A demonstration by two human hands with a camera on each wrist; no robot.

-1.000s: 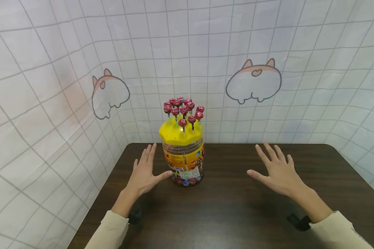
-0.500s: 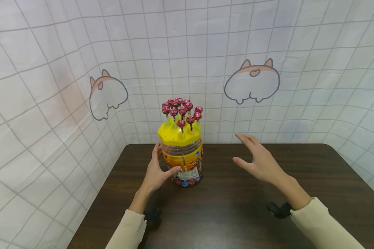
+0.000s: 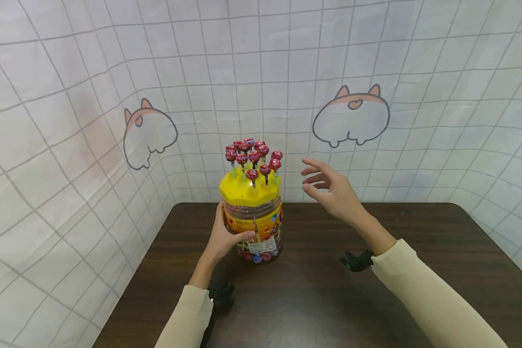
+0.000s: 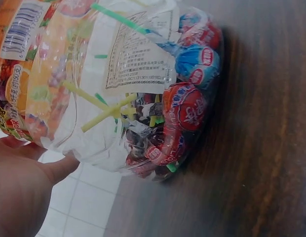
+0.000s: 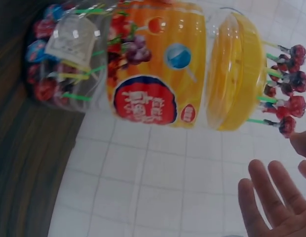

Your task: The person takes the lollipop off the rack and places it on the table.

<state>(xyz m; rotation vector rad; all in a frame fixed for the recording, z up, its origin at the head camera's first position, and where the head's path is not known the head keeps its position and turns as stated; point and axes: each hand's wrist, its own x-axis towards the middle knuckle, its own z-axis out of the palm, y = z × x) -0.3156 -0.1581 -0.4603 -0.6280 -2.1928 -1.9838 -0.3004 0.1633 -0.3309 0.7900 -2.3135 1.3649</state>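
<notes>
Plastic jar (image 3: 266, 226) gripped between left hand's (image 3: 221, 238) thumb and fingers
Right hand (image 3: 334, 191), fingers parted, beside jar's lollipops (image 3: 254, 157).

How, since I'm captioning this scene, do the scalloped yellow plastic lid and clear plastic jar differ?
The scalloped yellow plastic lid looks plain; the clear plastic jar has an orange label. The lid is shorter than the jar. Mostly red-wrapped lollipops stand in the lid; red and blue ones lie in the jar. Both hold lollipops.
</notes>
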